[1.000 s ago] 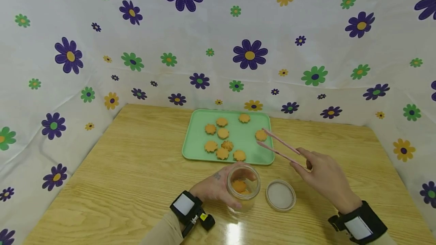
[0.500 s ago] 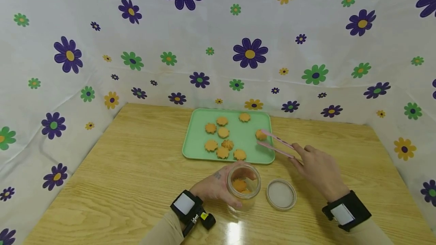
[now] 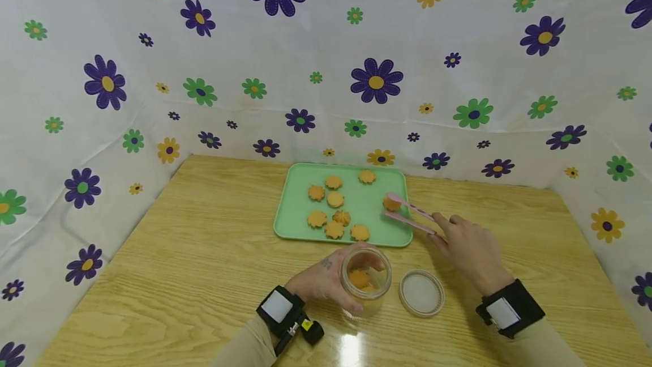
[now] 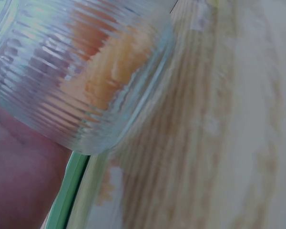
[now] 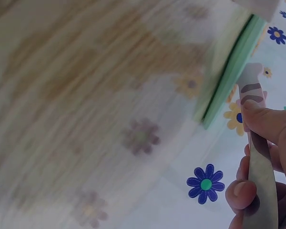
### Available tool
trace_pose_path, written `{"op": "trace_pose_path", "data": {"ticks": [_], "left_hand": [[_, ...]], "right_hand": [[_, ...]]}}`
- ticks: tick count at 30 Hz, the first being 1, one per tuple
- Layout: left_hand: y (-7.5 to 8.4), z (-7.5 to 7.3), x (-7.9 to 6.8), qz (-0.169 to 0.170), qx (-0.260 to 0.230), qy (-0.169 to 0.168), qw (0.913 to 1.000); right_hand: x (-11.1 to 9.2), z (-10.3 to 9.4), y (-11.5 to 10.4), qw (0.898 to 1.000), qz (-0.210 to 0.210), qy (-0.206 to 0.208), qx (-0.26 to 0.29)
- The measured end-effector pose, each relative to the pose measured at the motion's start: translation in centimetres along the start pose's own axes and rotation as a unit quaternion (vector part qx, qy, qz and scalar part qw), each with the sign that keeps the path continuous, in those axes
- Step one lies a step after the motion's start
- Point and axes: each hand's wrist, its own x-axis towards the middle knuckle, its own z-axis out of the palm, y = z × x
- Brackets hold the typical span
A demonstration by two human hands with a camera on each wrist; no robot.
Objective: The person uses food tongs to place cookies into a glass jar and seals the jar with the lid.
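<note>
Your left hand (image 3: 326, 282) is wrapped round an open-mouthed, ribbed glass jar (image 3: 370, 304) containing golden cookies (image 3: 359, 278), just beside a shallow round lid (image 3: 421, 293) on the wood-grained bench (image 3: 204, 231). Your right hand (image 3: 471, 251) grips slim pink tongs (image 3: 419, 210), their tips apart about a scalloped cookie (image 3: 392, 204) near the right rim of the smooth green tray (image 3: 295, 203); whether they touch it cannot be told.

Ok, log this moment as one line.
left hand: holds glass jar, cookies inside | right hand: holds pink tongs, tips at rightmost cookie on green tray | lid: off, beside jar
</note>
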Motion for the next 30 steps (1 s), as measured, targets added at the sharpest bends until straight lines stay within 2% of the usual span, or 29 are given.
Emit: {"op": "trace_pose_path", "data": {"ticks": [16, 20, 30], "left_hand": [[0.08, -0.02, 0.04, -0.004, 0.012, -0.001, 0.9999], [0.04, -0.02, 0.06, -0.002, 0.003, -0.003, 1.0], [-0.22, -0.03, 0.2, -0.004, -0.002, -0.003, 1.0]], "right_hand": [[0.15, 0.91, 0.47, 0.998, 0.032, -0.035, 0.035], [0.15, 0.9, 0.39, 0.998, 0.027, -0.036, 0.035], [-0.28, 0.71, 0.29, 0.995, 0.006, -0.049, 0.084]]}}
